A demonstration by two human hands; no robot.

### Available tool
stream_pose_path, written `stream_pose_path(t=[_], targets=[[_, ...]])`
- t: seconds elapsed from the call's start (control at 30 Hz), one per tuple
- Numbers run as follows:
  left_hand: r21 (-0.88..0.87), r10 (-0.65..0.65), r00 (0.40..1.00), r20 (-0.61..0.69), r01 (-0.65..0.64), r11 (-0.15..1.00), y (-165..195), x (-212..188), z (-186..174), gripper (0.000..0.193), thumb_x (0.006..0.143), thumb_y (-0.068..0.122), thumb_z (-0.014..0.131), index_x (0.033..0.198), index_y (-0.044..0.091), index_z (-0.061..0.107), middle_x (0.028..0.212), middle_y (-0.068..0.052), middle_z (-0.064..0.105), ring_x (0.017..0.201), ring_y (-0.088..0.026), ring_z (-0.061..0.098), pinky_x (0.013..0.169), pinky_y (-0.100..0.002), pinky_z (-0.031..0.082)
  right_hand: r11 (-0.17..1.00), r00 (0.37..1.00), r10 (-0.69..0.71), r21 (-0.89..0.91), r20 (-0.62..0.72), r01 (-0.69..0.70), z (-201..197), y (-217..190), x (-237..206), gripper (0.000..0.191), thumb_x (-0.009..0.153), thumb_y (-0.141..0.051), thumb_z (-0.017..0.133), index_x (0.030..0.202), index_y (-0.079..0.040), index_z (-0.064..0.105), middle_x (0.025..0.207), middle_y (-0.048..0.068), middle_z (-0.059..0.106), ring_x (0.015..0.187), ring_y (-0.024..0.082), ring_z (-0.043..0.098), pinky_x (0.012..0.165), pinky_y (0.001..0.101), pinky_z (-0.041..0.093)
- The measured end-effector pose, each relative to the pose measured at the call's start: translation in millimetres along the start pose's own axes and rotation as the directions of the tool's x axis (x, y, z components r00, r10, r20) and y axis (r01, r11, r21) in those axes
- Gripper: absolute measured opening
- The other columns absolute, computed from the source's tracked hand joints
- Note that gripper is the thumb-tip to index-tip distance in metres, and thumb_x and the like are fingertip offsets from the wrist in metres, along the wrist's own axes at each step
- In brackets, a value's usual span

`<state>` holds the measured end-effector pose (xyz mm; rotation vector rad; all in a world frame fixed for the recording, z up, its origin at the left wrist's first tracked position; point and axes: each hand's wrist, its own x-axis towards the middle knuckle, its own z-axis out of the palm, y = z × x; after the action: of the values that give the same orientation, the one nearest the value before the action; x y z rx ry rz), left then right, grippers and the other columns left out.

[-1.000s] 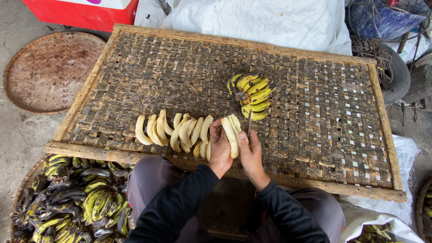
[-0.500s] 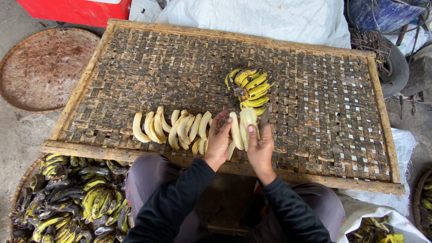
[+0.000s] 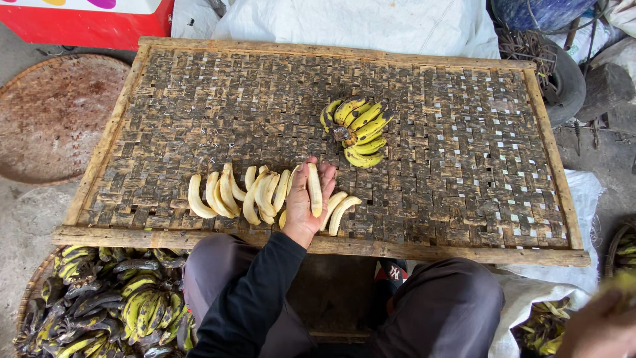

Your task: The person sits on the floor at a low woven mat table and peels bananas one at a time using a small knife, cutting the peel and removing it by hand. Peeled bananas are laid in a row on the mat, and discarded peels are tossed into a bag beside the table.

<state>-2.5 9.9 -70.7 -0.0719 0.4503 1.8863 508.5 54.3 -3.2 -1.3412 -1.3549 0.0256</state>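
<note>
A: What takes up most of the view?

B: A woven bamboo tray (image 3: 464, 166) with a wooden frame, lying flat in front of the seated person. Off its near left corner sits a basket of unpeeled bananas (image 3: 99, 298), many blackened.

A: And on the tray itself?

B: A bunch of yellow bananas (image 3: 361, 129) lies near the middle, a little toward the far edge. Along the near edge runs a row of peeled bananas (image 3: 232, 193), side by side, left of centre.

A: Where are the hands?

B: The left hand (image 3: 305, 199) rests at the right end of that row, palm up, fingers loosely open. A single peeled banana (image 3: 315, 189) lies along the fingers, cradled, not clasped. Two more peeled ones lie just beside it to the right.

A: The right hand?

B: The right hand (image 3: 599, 328) is a blur at the lower right corner, off the tray; I cannot tell its grip.
</note>
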Motion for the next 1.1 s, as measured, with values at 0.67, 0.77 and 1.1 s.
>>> stream_pose_path(t=[0.67,0.77,1.1], targets=[[-0.026,0.147,0.988,-0.054,-0.148,0.989,-20,-5,13,0.030,0.107,0.038,0.049,0.123,0.014,0.052,0.109,-0.012,0.064,0.105,-0.028,0.066,0.105,-0.047,0.054,0.984,0.871,-0.120,0.172,0.477,0.041,59,-103,-30,0.056,0.116,-0.027,0.036,0.164,-0.003,0.022,0.109,0.013,0.068,0.066,0.013,0.049,0.062,0.0235,0.040],[-0.030,0.178,0.982,-0.060,-0.180,0.983,-21,-7,15,0.028,0.108,0.038,0.048,0.122,0.014,0.051,0.107,-0.012,0.063,0.103,-0.028,0.066,0.102,-0.046,0.054,0.960,0.612,-0.256,0.270,0.748,0.071,114,-197,-75,0.048,0.109,-0.025,0.047,0.149,0.002,0.045,0.142,0.026,0.056,0.121,0.035,0.061,0.101,0.0426,0.048],[-0.166,0.271,0.962,-0.022,-0.271,0.948,-6,-7,14,0.029,0.107,0.037,0.056,0.121,0.012,0.051,0.104,-0.012,0.062,0.098,-0.028,0.068,0.096,-0.044,0.061,0.942,0.239,-0.331,0.336,0.913,0.021,179,-291,-128,0.051,0.108,-0.032,0.044,0.155,-0.017,0.032,0.101,0.021,0.070,0.092,0.041,0.071,0.080,0.0461,0.054]])
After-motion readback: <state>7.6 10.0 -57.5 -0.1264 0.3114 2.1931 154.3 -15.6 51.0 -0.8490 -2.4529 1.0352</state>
